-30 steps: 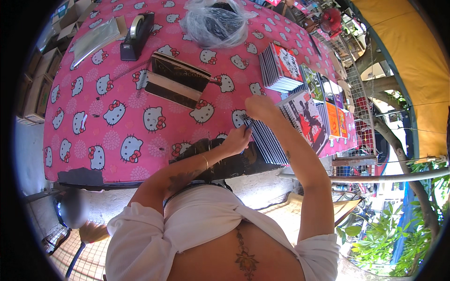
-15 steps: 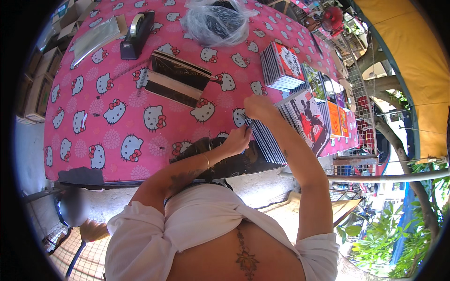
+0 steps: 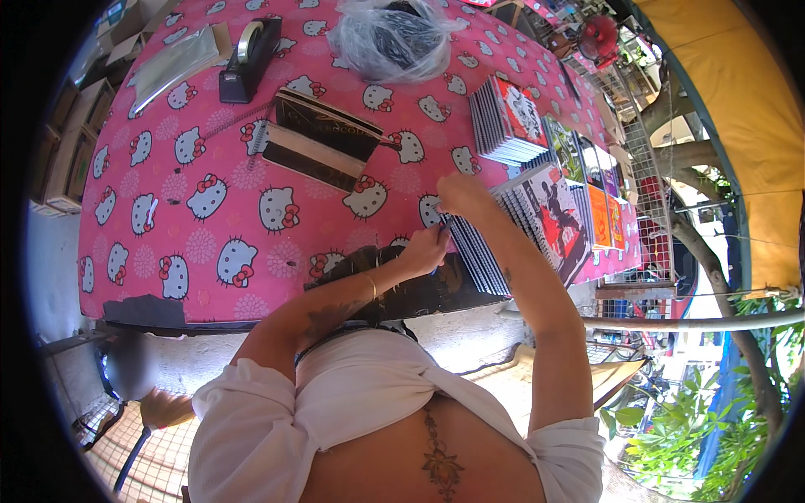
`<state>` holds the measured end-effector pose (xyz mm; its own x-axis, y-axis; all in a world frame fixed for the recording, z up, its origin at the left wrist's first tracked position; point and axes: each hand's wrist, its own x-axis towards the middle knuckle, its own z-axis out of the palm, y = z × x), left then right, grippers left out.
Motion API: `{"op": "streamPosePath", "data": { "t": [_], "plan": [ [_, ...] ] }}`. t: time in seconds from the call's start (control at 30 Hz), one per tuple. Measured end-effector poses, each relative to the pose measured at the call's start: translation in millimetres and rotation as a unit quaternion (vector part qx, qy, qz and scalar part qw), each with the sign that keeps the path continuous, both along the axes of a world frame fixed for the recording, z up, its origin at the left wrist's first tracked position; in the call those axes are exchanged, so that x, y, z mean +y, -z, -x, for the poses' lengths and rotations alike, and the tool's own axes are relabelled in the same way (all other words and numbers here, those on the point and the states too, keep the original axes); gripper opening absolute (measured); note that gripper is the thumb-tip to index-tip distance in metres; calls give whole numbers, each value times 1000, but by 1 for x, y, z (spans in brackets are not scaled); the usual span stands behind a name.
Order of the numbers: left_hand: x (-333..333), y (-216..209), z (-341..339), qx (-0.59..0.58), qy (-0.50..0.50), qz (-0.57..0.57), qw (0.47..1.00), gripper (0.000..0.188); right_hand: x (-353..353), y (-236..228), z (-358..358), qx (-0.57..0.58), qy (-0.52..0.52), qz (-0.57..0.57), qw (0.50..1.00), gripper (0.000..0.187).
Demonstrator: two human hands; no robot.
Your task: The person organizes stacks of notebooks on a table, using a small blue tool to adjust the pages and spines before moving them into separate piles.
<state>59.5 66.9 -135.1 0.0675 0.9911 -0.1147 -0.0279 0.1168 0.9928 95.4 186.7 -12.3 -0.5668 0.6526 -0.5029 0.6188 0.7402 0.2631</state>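
A tall stack of spiral-bound notebooks (image 3: 549, 210) lies tilted near the table's front edge, its coiled spines toward my hands. Closed at the left side of the stack, my left hand (image 3: 423, 251) grips a small dark hand tool (image 3: 444, 226), whose tip touches the spine ends. A bit of blue shows below the fist; the tool's exact kind is hard to make out. My right hand (image 3: 461, 194) is closed at the stack's upper left corner, its forearm crossing over the notebooks. What its fingers pinch is hidden.
Another notebook stack (image 3: 508, 119) stands behind, with more colourful notebooks (image 3: 605, 220) to the right. A black-covered board (image 3: 323, 138), tape dispenser (image 3: 249, 60), clear plastic sleeves (image 3: 180, 69) and a plastic bag (image 3: 392, 40) lie on the pink patterned tablecloth (image 3: 193, 243). A wire rack (image 3: 646, 189) borders the right side.
The view has shifted very slightly. Both hands stay at nearly the same spot beside the notebook spines, with the same closed grip.
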Motion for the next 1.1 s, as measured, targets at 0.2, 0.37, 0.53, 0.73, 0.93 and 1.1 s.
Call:
{"op": "streamPosePath", "data": {
  "t": [0.2,0.37,0.53,0.73,0.93,1.1],
  "plan": [
    [-8,-24,9,3,35,39,999,37,3,7,-5,1,15,-7,1000,18],
    [-6,7,7,-50,9,29,998,34,1,5,4,3,23,-10,1000,19],
    [5,-9,7,5,32,41,999,35,1,11,-5,-18,15,14,1000,23],
    [-12,-18,8,-63,48,122,989,34,5,18,-2,-27,59,9,998,25],
    [5,-16,6,-98,17,166,981,34,5,22,-6,-11,17,8,1000,27],
    [1,-15,11,-64,42,133,988,34,7,27,-4,-15,45,-2,999,27]
  ]
}}
